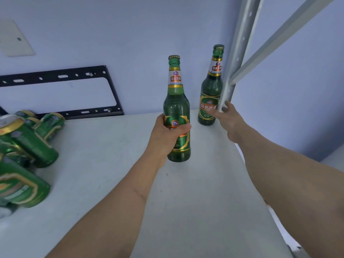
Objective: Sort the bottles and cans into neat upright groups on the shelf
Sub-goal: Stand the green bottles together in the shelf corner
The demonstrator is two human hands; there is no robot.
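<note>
At the far left of the shelf point(111, 164) a heap of green cans point(33, 146) lies tumbled on its sides, overlapping; none in view stands upright, so that group is untouched. Behind it a black bracket point(61, 92) is fixed to the wall.

Toward the middle, the left hand point(168, 134) has its grip clamped round the lower body of a green bottle point(176, 108), fingers and thumb wrapped over the label. The bottle is upright; its base looks at or just above the shelf, though the angle leaves contact uncertain.

Further right, a second bottle point(211, 95) stands upright in the back corner, just beside the grey upright post point(240, 43). The right hand point(228, 116) reaches to it with fingers spread apart and fairly straight, touching its label and the post, holding nothing.

By my reading the bottle group is barely begun: one placed, one arriving beside it, with all the cans left to stand and group.
</note>
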